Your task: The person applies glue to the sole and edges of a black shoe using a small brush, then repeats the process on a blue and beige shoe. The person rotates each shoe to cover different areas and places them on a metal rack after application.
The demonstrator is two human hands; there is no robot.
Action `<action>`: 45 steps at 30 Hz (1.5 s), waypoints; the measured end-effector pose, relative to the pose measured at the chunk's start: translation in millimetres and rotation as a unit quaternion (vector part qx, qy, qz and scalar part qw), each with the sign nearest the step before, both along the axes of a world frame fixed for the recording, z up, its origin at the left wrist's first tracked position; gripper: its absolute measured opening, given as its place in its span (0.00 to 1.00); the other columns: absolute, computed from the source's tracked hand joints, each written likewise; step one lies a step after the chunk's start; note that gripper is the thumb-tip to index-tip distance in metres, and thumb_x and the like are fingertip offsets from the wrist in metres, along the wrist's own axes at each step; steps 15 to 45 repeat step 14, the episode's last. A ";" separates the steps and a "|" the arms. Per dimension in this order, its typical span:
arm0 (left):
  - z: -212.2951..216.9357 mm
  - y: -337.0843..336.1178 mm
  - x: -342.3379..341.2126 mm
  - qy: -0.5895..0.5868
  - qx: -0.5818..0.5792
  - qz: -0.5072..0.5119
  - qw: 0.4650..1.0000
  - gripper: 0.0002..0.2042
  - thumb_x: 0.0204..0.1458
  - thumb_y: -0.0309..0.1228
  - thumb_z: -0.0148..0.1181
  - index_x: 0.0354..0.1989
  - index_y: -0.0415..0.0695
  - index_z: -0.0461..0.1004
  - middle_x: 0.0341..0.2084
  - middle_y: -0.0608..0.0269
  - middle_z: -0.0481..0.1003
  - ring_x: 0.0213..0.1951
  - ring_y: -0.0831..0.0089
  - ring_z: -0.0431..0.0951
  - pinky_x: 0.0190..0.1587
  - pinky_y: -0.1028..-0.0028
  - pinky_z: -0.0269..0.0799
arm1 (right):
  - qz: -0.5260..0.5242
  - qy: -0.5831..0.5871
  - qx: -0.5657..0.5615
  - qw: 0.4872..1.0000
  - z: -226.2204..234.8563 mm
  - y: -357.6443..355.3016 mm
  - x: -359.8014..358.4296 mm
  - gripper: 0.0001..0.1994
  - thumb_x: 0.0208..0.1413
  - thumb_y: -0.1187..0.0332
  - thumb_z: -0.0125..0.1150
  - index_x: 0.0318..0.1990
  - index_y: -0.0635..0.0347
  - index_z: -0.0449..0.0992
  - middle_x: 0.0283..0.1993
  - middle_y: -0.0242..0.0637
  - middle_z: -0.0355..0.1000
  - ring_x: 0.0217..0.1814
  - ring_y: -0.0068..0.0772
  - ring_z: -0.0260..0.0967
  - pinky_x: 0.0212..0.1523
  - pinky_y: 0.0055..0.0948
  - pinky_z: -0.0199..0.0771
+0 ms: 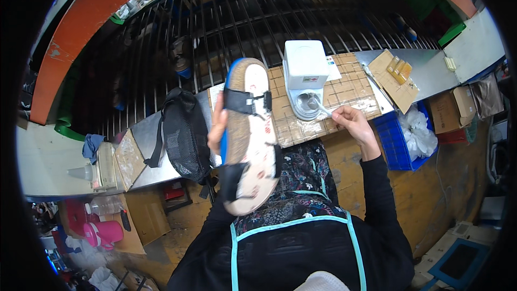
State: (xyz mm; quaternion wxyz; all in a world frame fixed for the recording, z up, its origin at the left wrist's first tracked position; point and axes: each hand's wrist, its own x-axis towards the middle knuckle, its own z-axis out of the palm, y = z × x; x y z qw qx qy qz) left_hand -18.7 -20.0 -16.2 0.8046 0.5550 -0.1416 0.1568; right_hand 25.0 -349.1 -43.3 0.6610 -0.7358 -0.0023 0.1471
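Note:
My left hand (216, 125) is closed on the side of a sandal (250, 140), which I hold up in front of my apron. It has black straps, a brown cork-like surface, a pale footbed strip with red marks, and a blue edge along the hand's side. The sandal's near end is slightly blurred. Between the fingertips of my right hand (353, 121) is the thin pale handle (325, 109) of a small tool. Its far end sits in the round grey cup of a white dispenser (306, 70), so I cannot see its tip.
The dispenser stands on a tape-covered cardboard sheet (344, 89). A black mesh backpack (186, 134) lies left of the sandal. Behind the bench runs a rack of metal bars (215, 29) under an orange frame (72, 48). At right hangs a blue crate (396, 140) with white plastic bags.

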 end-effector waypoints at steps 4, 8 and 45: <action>-23.8 -37.6 13.2 -0.230 0.303 0.369 0.848 0.24 0.51 0.30 0.66 0.57 0.42 0.66 0.57 0.33 0.65 0.55 0.51 0.73 0.54 0.60 0.74 | -0.129 -0.300 -0.249 0.912 40.2 30.2 -15.5 0.06 0.49 0.67 0.70 0.35 0.53 0.83 0.31 0.29 0.76 0.33 0.26 0.71 0.45 0.27 0.63; -9.9 -43.6 18.6 -0.239 0.307 0.388 0.836 0.19 0.48 0.30 0.68 0.48 0.47 0.71 0.53 0.46 0.73 0.58 0.48 0.71 0.61 0.54 0.65 | -0.174 -0.506 -0.279 0.797 91.1 57.7 -40.2 0.08 0.44 0.69 0.73 0.35 0.49 0.84 0.34 0.27 0.77 0.36 0.26 0.71 0.56 0.34 0.52; 4.6 -35.4 7.6 -0.276 0.346 0.395 0.805 0.15 0.53 0.32 0.62 0.49 0.51 0.70 0.53 0.51 0.74 0.58 0.45 0.71 0.62 0.47 0.60 | -0.106 -0.370 -0.098 0.918 91.5 91.0 -64.0 0.10 0.47 0.72 0.71 0.39 0.51 0.85 0.35 0.31 0.78 0.33 0.22 0.70 0.50 0.29 0.53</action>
